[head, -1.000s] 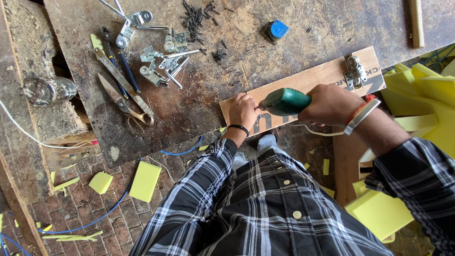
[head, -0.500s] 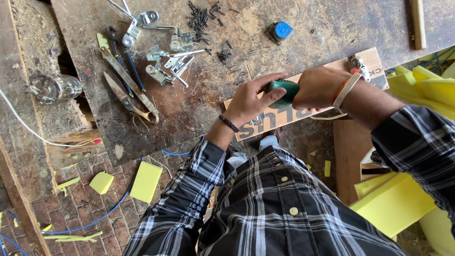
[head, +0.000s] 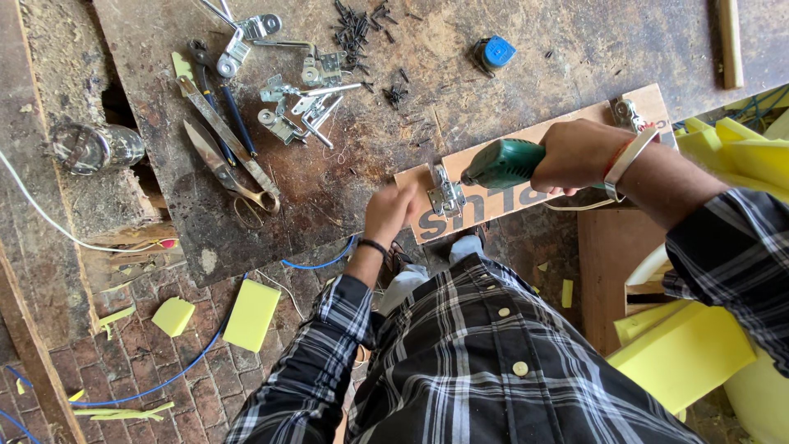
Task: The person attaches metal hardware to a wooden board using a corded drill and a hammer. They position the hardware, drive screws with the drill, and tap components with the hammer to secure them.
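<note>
A light plywood strip (head: 575, 123) lies at the near edge of a worn workbench (head: 460, 57). A metal hinge (head: 445, 195) sits on its left end, and another hinge (head: 626, 112) on its far right end. My right hand (head: 585, 154) grips a green power drill (head: 503, 163), its nose pointing at the left hinge. My left hand (head: 389, 214) rests at the strip's left end, just beside that hinge, fingers curled and blurred, holding nothing that I can see.
Scissors (head: 222, 168), pliers (head: 220, 99), loose hinges (head: 300, 107) and several dark screws (head: 357, 25) lie on the bench. A blue-topped object (head: 493, 53) sits farther back. A glass jar (head: 90, 148) lies at left. Yellow foam pieces (head: 251, 314) and a blue cable (head: 177, 376) lie on the brick floor.
My left hand has come off the drill and moved left to the strip's end, uncovering the hinge. My right hand now holds the drill alone.
</note>
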Demonstrator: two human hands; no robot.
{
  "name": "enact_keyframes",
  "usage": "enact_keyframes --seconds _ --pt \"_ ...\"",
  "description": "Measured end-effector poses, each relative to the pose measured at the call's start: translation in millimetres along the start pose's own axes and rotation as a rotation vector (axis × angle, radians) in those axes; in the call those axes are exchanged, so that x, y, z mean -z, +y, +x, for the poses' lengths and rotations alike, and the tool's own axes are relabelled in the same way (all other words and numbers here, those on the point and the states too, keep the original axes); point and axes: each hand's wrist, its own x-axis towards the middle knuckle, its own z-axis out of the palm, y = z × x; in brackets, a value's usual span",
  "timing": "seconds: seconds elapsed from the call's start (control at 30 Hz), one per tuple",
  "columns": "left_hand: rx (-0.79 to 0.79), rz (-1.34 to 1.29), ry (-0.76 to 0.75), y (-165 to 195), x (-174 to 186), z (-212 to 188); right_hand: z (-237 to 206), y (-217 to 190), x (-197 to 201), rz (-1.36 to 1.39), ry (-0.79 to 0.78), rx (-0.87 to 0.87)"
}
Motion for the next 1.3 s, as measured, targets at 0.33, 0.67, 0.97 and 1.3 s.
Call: enact_keyframes --seconds 0.33,0.67,0.97,1.3 --pt "0.379 -0.719 -0.21 -85.1 -73.5 14.9 -9.6 7.7 -21.6 0.036 0.04 -0.03" --pt "0.486 -0.703 -0.271 -102.6 -118.7 -27.1 -56.2 4.7 -46.0 -0.094 0.029 -0.07" --pt "0.6 -0.675 -0.181 -95.2 -126.9 -23.3 -39.2 -4.2 -35.1 -0.197 -0.037 -0.066" --pt "0.568 -0.623 -0.155 -95.7 -127.3 -27.3 -28.0 -5.0 -48.8 -0.302 -0.024 -0.018"
